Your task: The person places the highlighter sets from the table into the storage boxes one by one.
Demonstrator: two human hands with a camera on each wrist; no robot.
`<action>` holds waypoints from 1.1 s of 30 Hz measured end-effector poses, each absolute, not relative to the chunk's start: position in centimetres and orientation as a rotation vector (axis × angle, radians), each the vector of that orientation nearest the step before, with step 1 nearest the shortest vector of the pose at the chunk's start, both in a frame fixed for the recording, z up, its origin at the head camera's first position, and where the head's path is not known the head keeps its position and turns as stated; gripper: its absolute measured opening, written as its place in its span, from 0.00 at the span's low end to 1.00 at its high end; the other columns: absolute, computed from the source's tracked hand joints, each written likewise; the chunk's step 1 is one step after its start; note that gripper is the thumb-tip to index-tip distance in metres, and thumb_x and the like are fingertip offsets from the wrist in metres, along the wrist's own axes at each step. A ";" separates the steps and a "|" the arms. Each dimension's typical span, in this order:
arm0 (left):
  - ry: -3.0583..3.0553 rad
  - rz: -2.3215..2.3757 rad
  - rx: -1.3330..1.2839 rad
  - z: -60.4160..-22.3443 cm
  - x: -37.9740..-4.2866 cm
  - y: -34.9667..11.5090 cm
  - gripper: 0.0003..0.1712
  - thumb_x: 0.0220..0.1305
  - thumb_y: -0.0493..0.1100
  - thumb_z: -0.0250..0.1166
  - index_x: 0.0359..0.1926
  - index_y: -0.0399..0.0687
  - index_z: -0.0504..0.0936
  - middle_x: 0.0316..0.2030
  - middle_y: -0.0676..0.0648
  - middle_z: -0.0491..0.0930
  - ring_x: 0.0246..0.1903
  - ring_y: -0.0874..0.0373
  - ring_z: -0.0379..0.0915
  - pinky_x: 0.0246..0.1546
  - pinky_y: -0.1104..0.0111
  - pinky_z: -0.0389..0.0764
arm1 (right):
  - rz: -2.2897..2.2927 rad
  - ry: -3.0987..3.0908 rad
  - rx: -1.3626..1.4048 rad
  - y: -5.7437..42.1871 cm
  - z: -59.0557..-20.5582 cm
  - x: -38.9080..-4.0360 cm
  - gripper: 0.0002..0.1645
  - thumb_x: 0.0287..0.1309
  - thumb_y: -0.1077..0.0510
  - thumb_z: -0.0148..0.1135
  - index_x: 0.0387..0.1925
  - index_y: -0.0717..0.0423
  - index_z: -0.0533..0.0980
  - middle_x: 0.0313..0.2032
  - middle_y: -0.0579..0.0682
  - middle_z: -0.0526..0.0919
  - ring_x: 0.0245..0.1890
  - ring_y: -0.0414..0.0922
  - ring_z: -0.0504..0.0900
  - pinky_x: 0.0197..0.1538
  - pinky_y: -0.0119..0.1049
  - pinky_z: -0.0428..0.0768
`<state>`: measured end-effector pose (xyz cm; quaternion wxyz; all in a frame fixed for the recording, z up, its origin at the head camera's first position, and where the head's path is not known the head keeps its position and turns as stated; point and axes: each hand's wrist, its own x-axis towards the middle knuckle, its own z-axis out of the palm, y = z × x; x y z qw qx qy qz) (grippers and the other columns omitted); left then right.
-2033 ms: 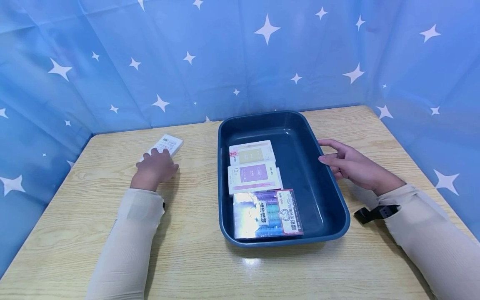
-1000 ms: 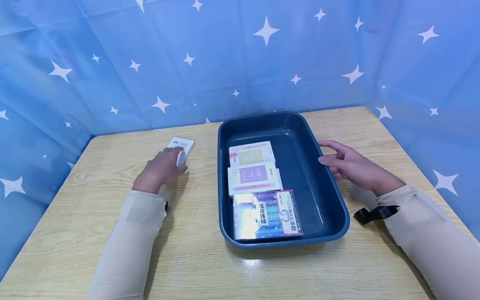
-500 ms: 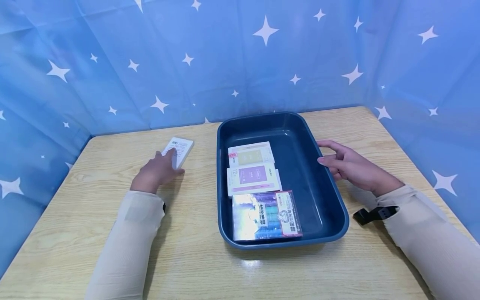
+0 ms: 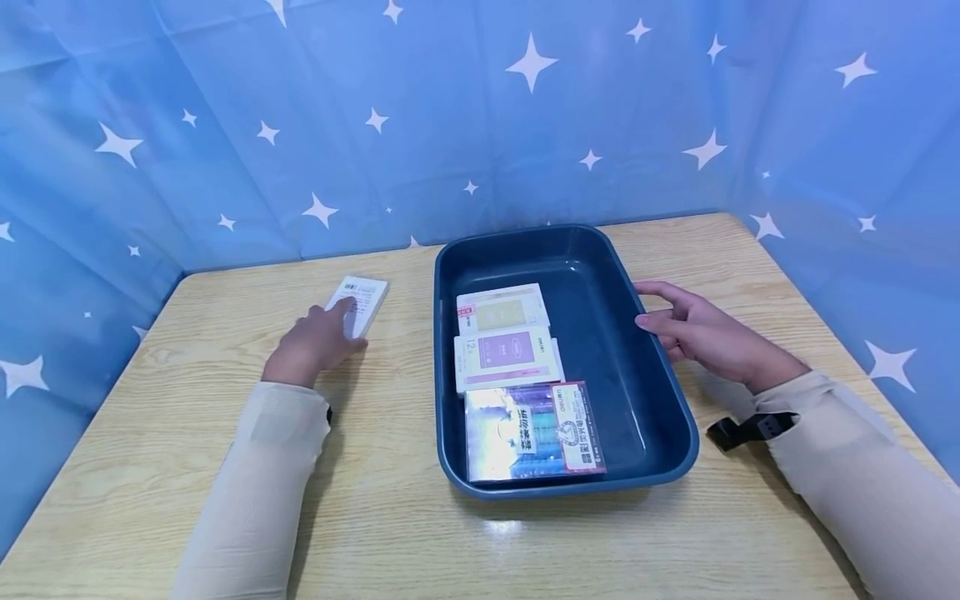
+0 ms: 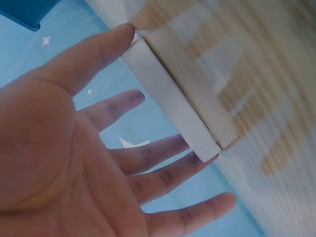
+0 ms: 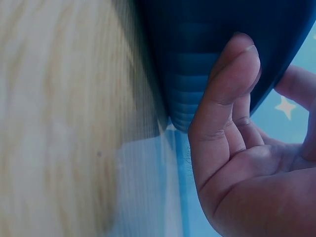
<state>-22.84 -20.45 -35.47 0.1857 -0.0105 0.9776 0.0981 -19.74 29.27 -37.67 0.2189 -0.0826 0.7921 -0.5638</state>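
My left hand [image 4: 315, 340] reaches over a small flat white box [image 4: 366, 296] with barcode and printed lines on top. In the left wrist view the thumb meets one corner of the white box [image 5: 165, 94], while the spread, fairly straight fingers reach its other end. My right hand [image 4: 701, 333] is at the right rim of a dark blue plastic tray [image 4: 652, 392]. In the right wrist view its fingers curl against the tray's outer wall [image 6: 192, 74]. Lying along the tray's left side are a yellow-labelled white box [image 4: 502, 310], a purple-labelled white box [image 4: 510, 354] and a shiny highlighter pack [image 4: 532, 429].
The wooden table [image 4: 360, 500] runs back to a blue star-patterned curtain [image 4: 450, 125], which also encloses both sides. A black strap [image 4: 750, 429] hangs from the right sleeve cuff [image 4: 795, 408]. The tray's right half is bare floor.
Since two seconds ago, my left hand has moved the white box a little to the right. Over the last half second it stays put. The right hand and tray keep their places.
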 end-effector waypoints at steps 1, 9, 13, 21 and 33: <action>2.753 0.282 -0.034 -35.5 -22.8 -20.5 0.48 0.69 0.54 0.59 0.79 0.46 0.44 0.67 0.21 0.56 0.59 0.28 0.65 0.54 0.38 0.71 | -1.560 2.192 -0.227 29.3 -37.7 -19.7 0.40 0.74 0.46 0.52 0.78 0.49 0.48 0.33 0.43 0.87 0.24 0.40 0.78 0.33 0.36 0.78; 2.777 0.239 -0.034 -35.6 -22.9 -20.5 0.50 0.68 0.55 0.61 0.78 0.37 0.45 0.63 0.23 0.63 0.57 0.30 0.66 0.53 0.41 0.72 | -1.561 2.199 -0.239 29.3 -37.7 -19.7 0.40 0.74 0.46 0.52 0.78 0.50 0.48 0.29 0.41 0.83 0.22 0.40 0.75 0.30 0.36 0.75; 2.789 0.228 -0.046 -35.7 -22.9 -20.5 0.53 0.65 0.56 0.63 0.78 0.37 0.44 0.61 0.23 0.64 0.56 0.30 0.66 0.52 0.42 0.72 | -1.564 2.203 -0.242 29.2 -37.8 -19.7 0.40 0.74 0.46 0.52 0.77 0.50 0.48 0.27 0.40 0.82 0.21 0.41 0.73 0.28 0.37 0.72; 2.778 0.240 -0.094 -35.8 -22.9 -20.4 0.56 0.60 0.59 0.65 0.76 0.37 0.48 0.59 0.24 0.61 0.52 0.32 0.65 0.49 0.42 0.74 | -1.557 2.206 -0.247 29.3 -37.7 -19.8 0.39 0.75 0.47 0.51 0.77 0.50 0.48 0.34 0.42 0.87 0.23 0.41 0.76 0.30 0.36 0.75; 2.808 0.232 -0.093 -35.5 -23.0 -20.3 0.57 0.63 0.61 0.61 0.77 0.36 0.43 0.64 0.22 0.55 0.47 0.33 0.71 0.47 0.43 0.75 | -1.556 2.205 -0.244 29.1 -37.8 -19.8 0.40 0.75 0.47 0.52 0.78 0.50 0.47 0.26 0.41 0.81 0.21 0.41 0.72 0.28 0.37 0.72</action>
